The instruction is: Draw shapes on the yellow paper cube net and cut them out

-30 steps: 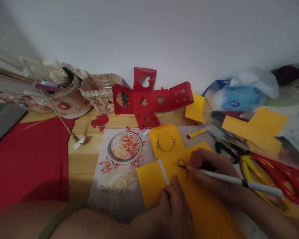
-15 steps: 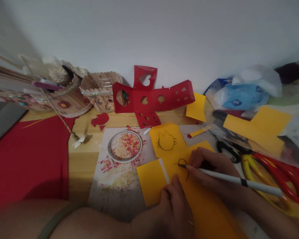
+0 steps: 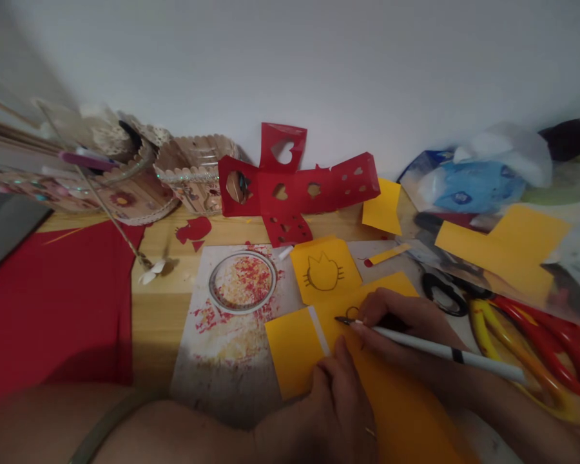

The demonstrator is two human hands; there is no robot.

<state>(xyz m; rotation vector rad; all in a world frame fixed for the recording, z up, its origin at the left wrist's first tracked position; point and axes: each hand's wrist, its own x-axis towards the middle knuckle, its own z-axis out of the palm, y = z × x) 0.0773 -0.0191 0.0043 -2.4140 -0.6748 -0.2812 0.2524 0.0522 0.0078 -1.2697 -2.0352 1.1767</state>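
Note:
My right hand (image 3: 401, 325) grips a long white pen (image 3: 430, 345), its dark tip touching the yellow card (image 3: 381, 386) beside a small drawn curve. Fingers pressed together, my left hand (image 3: 338, 393) rests on the lower edge of the yellow card's left flap, just under a white strip (image 3: 318, 330); whether it pinches anything is hidden. On the card's upper flap is a drawn cat head (image 3: 323, 272) with ears and whiskers. Part of the curved line is covered by my right hand.
A round ring-edged dish (image 3: 242, 282) with red and yellow bits lies left of the card. Behind stands a red cut-out box (image 3: 290, 188). Scissors (image 3: 536, 348) lie at right, near a blue packet (image 3: 478, 187). Decorated wooden holders (image 3: 193, 183) and red paper (image 3: 67, 309) are at left.
My right hand and the pen have shifted slightly left, the tip moving from the curve to its left side. My left hand has stayed where it was.

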